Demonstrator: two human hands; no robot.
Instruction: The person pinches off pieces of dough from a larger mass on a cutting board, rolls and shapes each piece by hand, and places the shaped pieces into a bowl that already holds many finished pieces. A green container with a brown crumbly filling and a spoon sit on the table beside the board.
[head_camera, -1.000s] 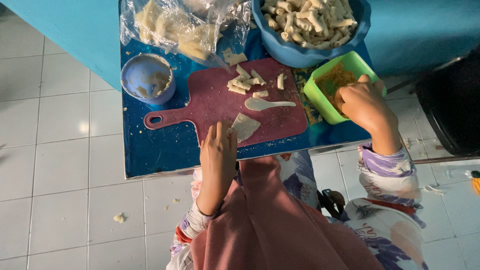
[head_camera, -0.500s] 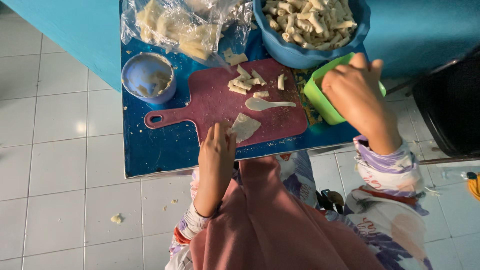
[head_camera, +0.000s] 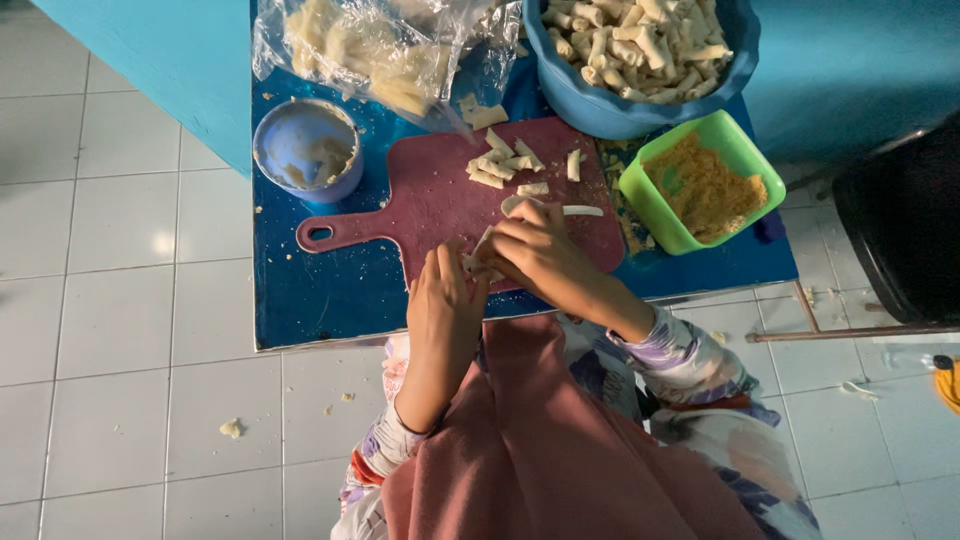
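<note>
Both hands meet over the near edge of the cutting board. The left hand and right hand pinch a pale wrapper between curled fingers. Cut pieces lie farther up the board, beside a green tub.

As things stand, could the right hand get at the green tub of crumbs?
Probably yes. The right hand is on the dough piece with the left hand; the green tub sits open just beside, nothing between.
</note>
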